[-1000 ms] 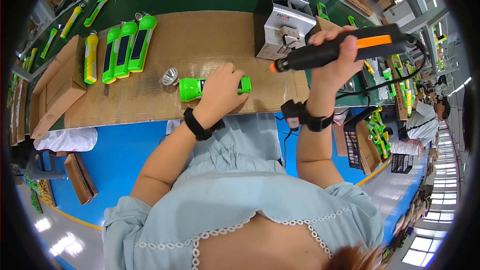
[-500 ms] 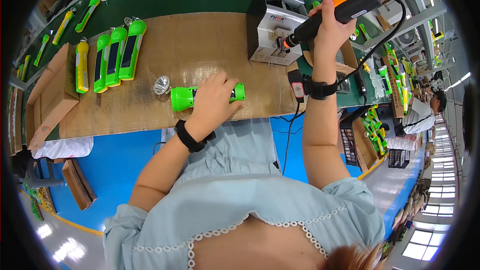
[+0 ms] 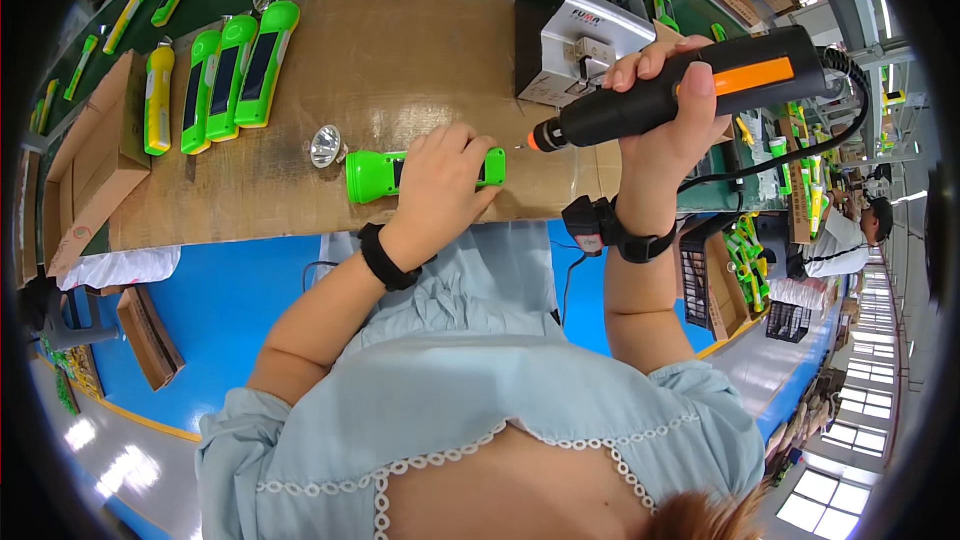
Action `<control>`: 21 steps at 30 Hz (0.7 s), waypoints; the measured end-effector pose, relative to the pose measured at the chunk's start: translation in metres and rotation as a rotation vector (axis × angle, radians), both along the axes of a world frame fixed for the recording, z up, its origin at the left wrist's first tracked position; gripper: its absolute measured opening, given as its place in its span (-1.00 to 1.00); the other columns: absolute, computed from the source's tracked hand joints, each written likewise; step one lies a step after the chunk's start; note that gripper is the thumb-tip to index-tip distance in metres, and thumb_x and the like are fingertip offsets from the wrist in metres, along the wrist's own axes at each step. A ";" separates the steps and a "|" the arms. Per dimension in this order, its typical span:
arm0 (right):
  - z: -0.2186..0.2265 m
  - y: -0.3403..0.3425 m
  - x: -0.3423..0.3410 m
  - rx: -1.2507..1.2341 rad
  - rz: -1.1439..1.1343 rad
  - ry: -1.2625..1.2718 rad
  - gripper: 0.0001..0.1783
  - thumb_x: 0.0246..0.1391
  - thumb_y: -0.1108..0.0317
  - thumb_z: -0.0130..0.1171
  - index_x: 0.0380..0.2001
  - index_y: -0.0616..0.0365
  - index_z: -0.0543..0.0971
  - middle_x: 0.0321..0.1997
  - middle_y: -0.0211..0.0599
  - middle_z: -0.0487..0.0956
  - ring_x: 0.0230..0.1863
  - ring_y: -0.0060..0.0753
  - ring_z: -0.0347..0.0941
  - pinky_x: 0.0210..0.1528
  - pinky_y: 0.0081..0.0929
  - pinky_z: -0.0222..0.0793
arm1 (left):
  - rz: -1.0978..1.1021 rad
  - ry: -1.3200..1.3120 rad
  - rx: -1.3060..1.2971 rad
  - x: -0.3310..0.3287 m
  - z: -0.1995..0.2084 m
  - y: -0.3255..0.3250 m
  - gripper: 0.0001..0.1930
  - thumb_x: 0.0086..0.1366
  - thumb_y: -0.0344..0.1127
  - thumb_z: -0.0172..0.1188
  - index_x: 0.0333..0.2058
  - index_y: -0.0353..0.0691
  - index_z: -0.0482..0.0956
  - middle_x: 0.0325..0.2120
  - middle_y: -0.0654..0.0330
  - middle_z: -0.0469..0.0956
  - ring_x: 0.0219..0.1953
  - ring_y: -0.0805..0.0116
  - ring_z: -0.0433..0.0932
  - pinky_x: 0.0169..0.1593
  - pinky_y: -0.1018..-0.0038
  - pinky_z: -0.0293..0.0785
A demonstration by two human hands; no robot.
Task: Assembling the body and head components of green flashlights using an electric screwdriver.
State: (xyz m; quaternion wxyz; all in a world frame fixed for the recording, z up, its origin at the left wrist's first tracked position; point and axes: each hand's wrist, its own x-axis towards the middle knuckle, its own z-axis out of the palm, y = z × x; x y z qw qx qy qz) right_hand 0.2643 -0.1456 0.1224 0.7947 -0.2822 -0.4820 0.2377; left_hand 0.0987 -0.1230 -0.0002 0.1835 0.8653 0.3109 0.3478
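A green flashlight (image 3: 370, 177) lies on its side on the cardboard sheet, its wide head toward the left. My left hand (image 3: 440, 180) is closed over its body and holds it against the sheet. In my right hand (image 3: 670, 125) is a black electric screwdriver (image 3: 605, 118) with an orange stripe, held nearly level. Its orange-ringed tip points left, just short of the flashlight's tail end. Something small and thin sticks out of the tip; whether a screw is on it I cannot tell. A shiny reflector (image 3: 326, 145) rests against the flashlight's head.
Behind the screwdriver stands a grey-and-black metal machine (image 3: 560, 50). Several green and yellow flashlights (image 3: 230, 80) lie at the left of the cardboard sheet (image 3: 400, 40), beside an open carton (image 3: 95, 170). The screwdriver's black cable (image 3: 865, 105) loops at the right. A co-worker (image 3: 850, 230) is far right.
My right hand has brought the screwdriver away from the machine, down and toward the flashlight, turning it more level. My left hand still holds the flashlight. The view has shifted slightly.
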 end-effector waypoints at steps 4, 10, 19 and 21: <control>-0.006 0.004 -0.012 -0.012 0.060 -0.033 -0.73 0.03 0.40 0.15 -0.26 0.29 0.34 -0.55 -0.18 0.46 -0.59 -0.35 0.44 -0.50 -0.43 0.42 | 0.007 0.005 -0.002 0.001 -0.001 0.001 -0.55 -0.22 -0.28 0.40 -0.25 -0.10 0.52 -0.36 0.24 0.42 -0.24 0.24 0.42 -0.20 0.33 0.28; -0.014 0.010 -0.011 -0.046 0.050 -0.106 -0.73 -0.01 0.44 0.20 -0.29 0.32 0.37 -0.57 -0.20 0.49 -0.60 -0.38 0.46 -0.50 -0.45 0.44 | 0.002 -0.003 -0.009 0.001 -0.001 0.000 -0.54 -0.22 -0.28 0.41 -0.25 -0.12 0.51 -0.36 0.24 0.42 -0.22 0.22 0.41 -0.19 0.32 0.27; -0.018 0.013 -0.009 -0.058 0.033 -0.111 -0.73 -0.03 0.47 0.22 -0.28 0.29 0.38 -0.52 -0.23 0.49 -0.58 -0.41 0.46 -0.50 -0.47 0.43 | -0.005 0.017 -0.019 0.001 0.000 0.002 -0.55 -0.21 -0.26 0.40 -0.24 -0.12 0.51 -0.35 0.23 0.41 -0.22 0.22 0.41 -0.19 0.32 0.27; -0.028 0.016 -0.006 -0.081 0.034 -0.162 -0.71 -0.01 0.45 0.19 -0.24 0.27 0.36 -0.51 -0.20 0.47 -0.55 -0.37 0.45 -0.47 -0.43 0.43 | -0.004 0.008 -0.015 0.001 0.000 0.002 -0.54 -0.21 -0.24 0.41 -0.25 -0.13 0.52 -0.36 0.23 0.42 -0.22 0.22 0.42 -0.17 0.31 0.28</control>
